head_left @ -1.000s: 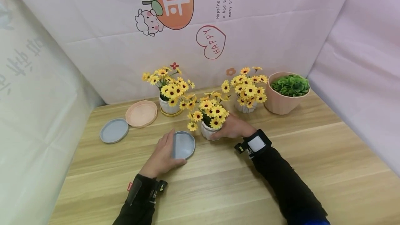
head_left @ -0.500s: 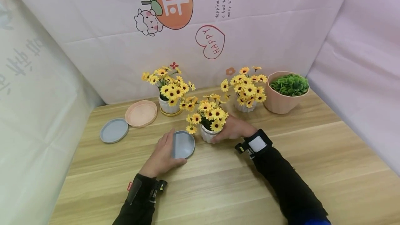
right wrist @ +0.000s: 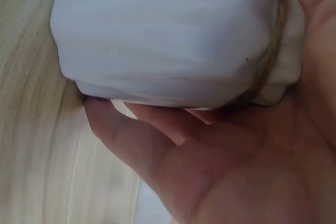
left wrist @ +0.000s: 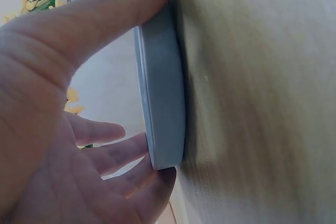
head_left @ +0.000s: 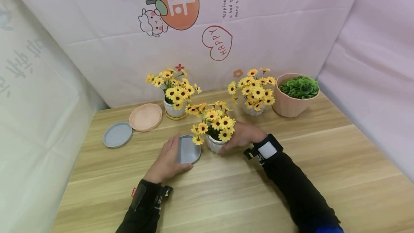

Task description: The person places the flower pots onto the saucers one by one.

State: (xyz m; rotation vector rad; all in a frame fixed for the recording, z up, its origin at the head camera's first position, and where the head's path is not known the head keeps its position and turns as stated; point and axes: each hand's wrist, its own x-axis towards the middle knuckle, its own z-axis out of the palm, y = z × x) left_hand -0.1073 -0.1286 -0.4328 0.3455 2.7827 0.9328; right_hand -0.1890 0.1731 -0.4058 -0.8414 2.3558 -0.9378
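Grasping white flowerpot [head_left: 214,145], right hand [head_left: 242,136] angled inward, left hand [head_left: 168,161] clasping gray saucer [head_left: 190,150]

Pot in right hand [head_left: 237,136]: white; string [right wrist: 273,51] round it apparently brown, right wrist view dim and soft. Flowers [head_left: 220,122] in it: yellow petals, dark centres, green below. Saucer at left hand [head_left: 166,159]: plain grey-blue. Far-left saucer [head_left: 118,135]: same grey-blue. Scalloped saucer [head_left: 146,117]: peach. Large planter [head_left: 289,104]: peach; leaves [head_left: 300,87] bright green. Table [head_left: 226,197]: pale tan, streaked wood grain. Backdrop cloth [head_left: 275,28]: pinkish white; printed orange fruit, red-outlined heart [head_left: 217,43], black lettering. Sleeves [head_left: 292,190]: black.
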